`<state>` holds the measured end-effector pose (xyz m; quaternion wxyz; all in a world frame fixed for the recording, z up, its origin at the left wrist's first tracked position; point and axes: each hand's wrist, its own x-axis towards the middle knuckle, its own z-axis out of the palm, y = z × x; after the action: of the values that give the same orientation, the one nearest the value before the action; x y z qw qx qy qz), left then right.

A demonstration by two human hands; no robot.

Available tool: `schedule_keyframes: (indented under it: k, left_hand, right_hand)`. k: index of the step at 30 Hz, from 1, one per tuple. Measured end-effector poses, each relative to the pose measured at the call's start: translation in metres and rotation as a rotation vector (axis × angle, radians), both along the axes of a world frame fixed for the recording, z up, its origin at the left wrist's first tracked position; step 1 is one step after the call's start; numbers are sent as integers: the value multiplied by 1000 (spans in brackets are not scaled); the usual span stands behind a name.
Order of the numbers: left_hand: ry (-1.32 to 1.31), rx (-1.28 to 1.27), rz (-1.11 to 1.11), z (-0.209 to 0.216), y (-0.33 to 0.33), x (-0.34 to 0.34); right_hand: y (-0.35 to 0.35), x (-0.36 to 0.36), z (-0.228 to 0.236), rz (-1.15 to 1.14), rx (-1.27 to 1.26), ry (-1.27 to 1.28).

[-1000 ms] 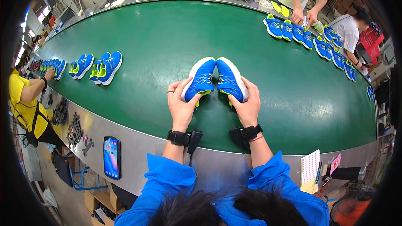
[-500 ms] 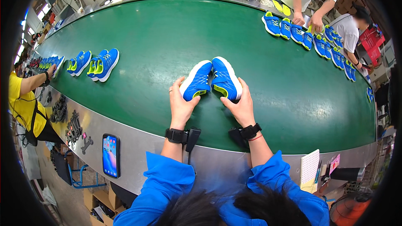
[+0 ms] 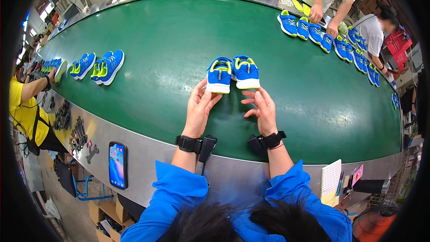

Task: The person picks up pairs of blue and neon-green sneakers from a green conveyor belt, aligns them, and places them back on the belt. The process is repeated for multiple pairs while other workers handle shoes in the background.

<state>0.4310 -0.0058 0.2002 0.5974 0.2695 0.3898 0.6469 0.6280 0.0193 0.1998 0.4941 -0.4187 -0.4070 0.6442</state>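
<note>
A pair of blue sneakers with lime lining and white soles stands close together on the green belt, heels toward me. My left hand (image 3: pixel 199 110) has its fingers and thumb at the heel of the left sneaker (image 3: pixel 219 75), gripping it low by the sole. My right hand (image 3: pixel 264 111) is just below the right sneaker (image 3: pixel 246 72). Its upper fingers are by that heel, while the other fingers are spread and hold nothing. Black straps with small devices circle both wrists.
More blue sneakers (image 3: pixel 111 67) stand on the belt (image 3: pixel 170 31) at left, and others (image 3: pixel 315 33) line its far right, where a co-worker's hands (image 3: pixel 332 28) work. A yellow-shirted person (image 3: pixel 31 103) handles a shoe at left. A phone (image 3: pixel 118 166) and notepad (image 3: pixel 331 181) lie along the near edge.
The pair has turned from lying toes-away and angled to standing with heels facing me. My right hand's fingers have loosened and spread. The far co-worker's hands have shifted left.
</note>
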Motion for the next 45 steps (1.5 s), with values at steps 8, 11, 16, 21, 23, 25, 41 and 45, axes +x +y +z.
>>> schedule_keyframes:
  k: [8, 11, 16, 21, 23, 25, 41, 45]
  left_hand:
    - [439, -74, 142, -18, -1, -4]
    - [847, -108, 373, -15, -4, 1]
    - [1231, 17, 225, 5, -8, 5]
    - [1889, 62, -101, 33, -19, 44]
    - [1927, 32, -19, 24, -12, 45]
    - [1908, 22, 0, 27, -4, 38]
    - [2187, -188, 545, 110, 5, -171]
    - [1515, 9, 360, 96, 14, -124]
  right_hand:
    - [3, 7, -16, 28, -98, -412]
    - [1, 8, -28, -35, 95, -622]
    - [5, 13, -34, -136, 114, -637]
    - [10, 23, -42, -176, 134, -586]
    - [11, 18, -39, -167, 142, -565]
    - [9, 21, -38, -161, 131, -580]
    - [7, 22, -30, -158, 196, -617]
    - [3, 15, -31, -147, 197, -609]
